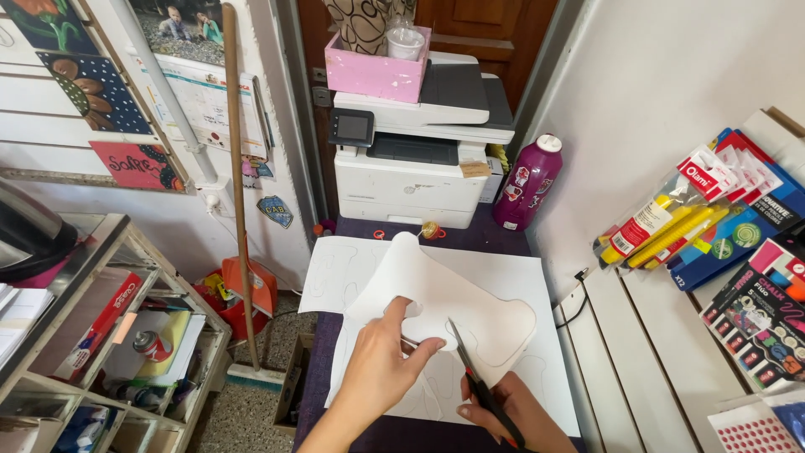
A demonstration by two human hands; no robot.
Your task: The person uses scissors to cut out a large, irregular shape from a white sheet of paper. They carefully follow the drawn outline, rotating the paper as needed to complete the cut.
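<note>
Paper (436, 294) is pinched in the left hand (381, 361)'s grip; right hand (511, 411) grips scissors (474, 377), blades beside it.

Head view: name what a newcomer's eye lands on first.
At bottom centre, the left hand holds a curvy white cut-out sheet while the right hand works black scissors into it. Behind stand a white printer bearing a pink box, and a magenta bottle.

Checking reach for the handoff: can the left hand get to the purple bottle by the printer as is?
Probably not right away. The left hand is gripping the white sheet being cut; the purple bottle stands at the table's far end, with nothing between.
</note>
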